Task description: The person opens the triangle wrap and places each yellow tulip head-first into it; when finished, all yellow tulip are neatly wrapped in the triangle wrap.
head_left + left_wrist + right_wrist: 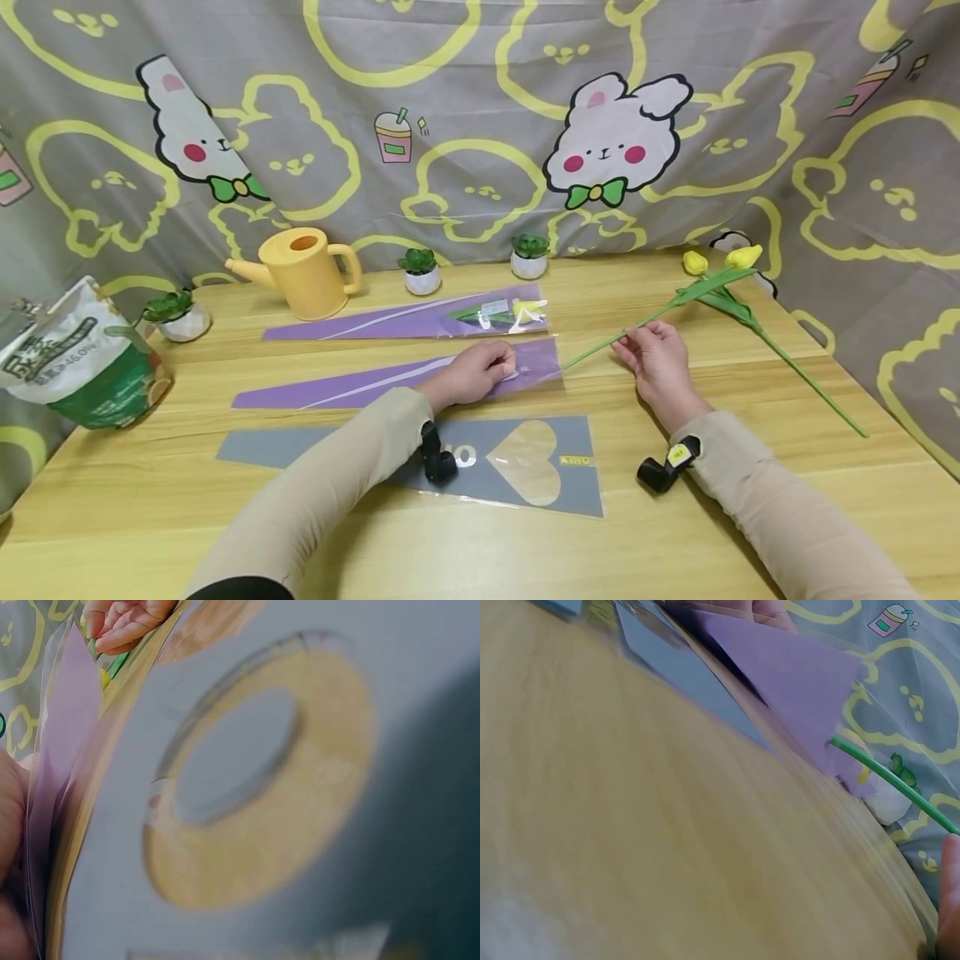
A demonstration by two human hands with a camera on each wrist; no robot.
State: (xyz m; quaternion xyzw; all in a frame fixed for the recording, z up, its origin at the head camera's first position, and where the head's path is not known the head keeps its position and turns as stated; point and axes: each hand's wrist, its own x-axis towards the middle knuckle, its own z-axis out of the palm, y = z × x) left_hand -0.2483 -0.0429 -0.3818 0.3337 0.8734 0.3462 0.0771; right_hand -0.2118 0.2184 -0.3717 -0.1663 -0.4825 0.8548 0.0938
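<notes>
In the head view my right hand point(660, 358) pinches the green stem point(588, 356) of an artificial yellow tulip. The stem's lower end points left, right at the wide end of a purple flower sleeve point(345, 386). My left hand point(476, 372) grips the clear film of that sleeve near this end, fingers curled. The right wrist view has the stem point(892, 778) overlapping the raised purple sleeve point(795, 682). A second yellow tulip point(798, 358) lies on the right, its leaves crossing under the held one. Behind, another purple sleeve point(390, 319) has a yellow tulip inside.
A grey sleeve with a heart window point(577, 492) lies nearest the front, under my left forearm. Along the back stand a yellow watering can point(303, 279) and small potted succulents point(422, 279). At left is a green-and-white bag point(90, 375). A patterned curtain point(465, 75) hangs behind the wooden table.
</notes>
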